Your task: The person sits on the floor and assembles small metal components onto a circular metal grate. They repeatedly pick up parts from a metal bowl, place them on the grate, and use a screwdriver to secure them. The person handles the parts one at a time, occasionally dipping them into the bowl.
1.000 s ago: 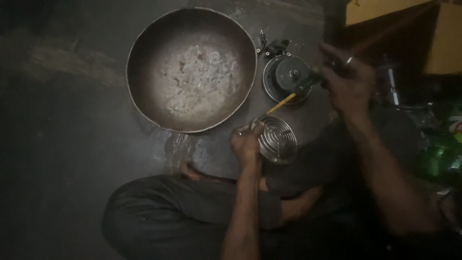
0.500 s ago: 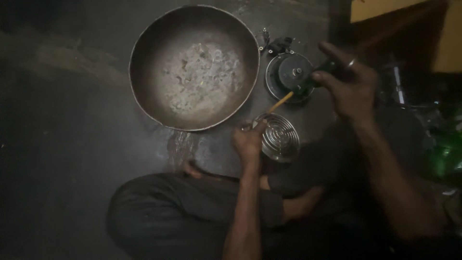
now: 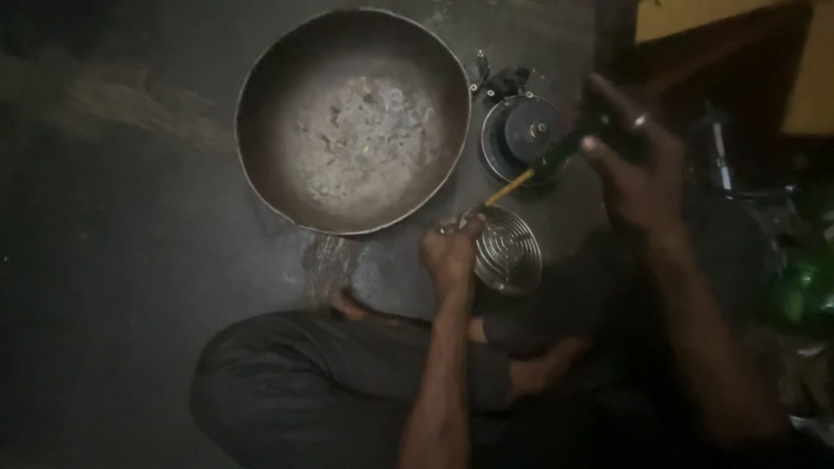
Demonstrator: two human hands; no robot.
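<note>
A small round metal part with concentric shiny rings (image 3: 506, 252) is gripped at its left edge by the left hand (image 3: 450, 254), on the dark floor (image 3: 130, 217) just below a wide, worn round metal pan (image 3: 352, 117). A yellow-shafted tool with a dark handle (image 3: 521, 181) is clasped in the right hand (image 3: 632, 165), its tip near the ringed part. A black round housing (image 3: 524, 137) is seen beside the pan. A yellow box-like shape (image 3: 695, 17) is seen top right; green packaging (image 3: 804, 291) lies at the right edge.

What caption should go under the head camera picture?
Left hand steadies a round wire grille while right hand works a screwdriver beside a big metal pan.
</note>
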